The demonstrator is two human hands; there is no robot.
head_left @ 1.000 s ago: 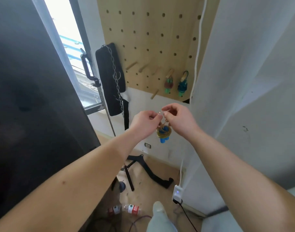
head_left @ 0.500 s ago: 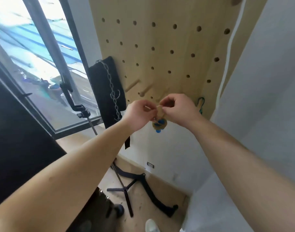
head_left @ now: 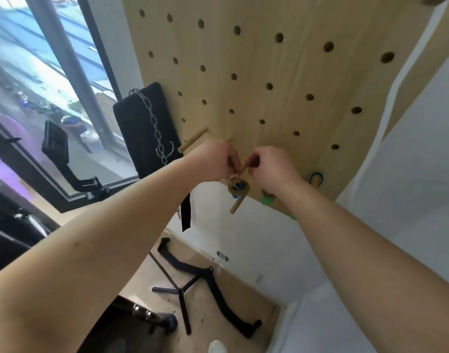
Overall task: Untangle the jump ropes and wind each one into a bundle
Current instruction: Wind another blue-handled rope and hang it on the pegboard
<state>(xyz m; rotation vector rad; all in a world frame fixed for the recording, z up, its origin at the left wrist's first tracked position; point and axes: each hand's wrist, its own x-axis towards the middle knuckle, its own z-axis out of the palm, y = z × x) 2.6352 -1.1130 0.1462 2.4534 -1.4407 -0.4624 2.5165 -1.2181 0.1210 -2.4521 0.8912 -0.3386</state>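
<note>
- The little rope bundle, tan cord with blue handle bits poking out, hangs right between the two hands, just under the fingertips and up against the pegboard.
- The left hand has its fingers curled in and pinches the top of the bundle from the left. The right hand does the same from the right, so both are clamped tight on that top strand and the knuckles almost meet.
- A wooden peg sticks out just below the bundle. I honestly can't tell if the cord is hooked over anything, since the fingers cover that spot.
- To the right, mostly hidden behind the right wrist, there's a green bundle and a blue loop on the board. Both are too blocked to make out properly.
- Another peg pokes out just left of the left hand.
- A black pad with a metal chain draped over it hangs at the board's left edge.
- There's a big window on the left, with a blurry view outside.
- Down on the wood floor there's a black tripod, and the tip of a white shoe is cut off at the bottom edge.
</note>
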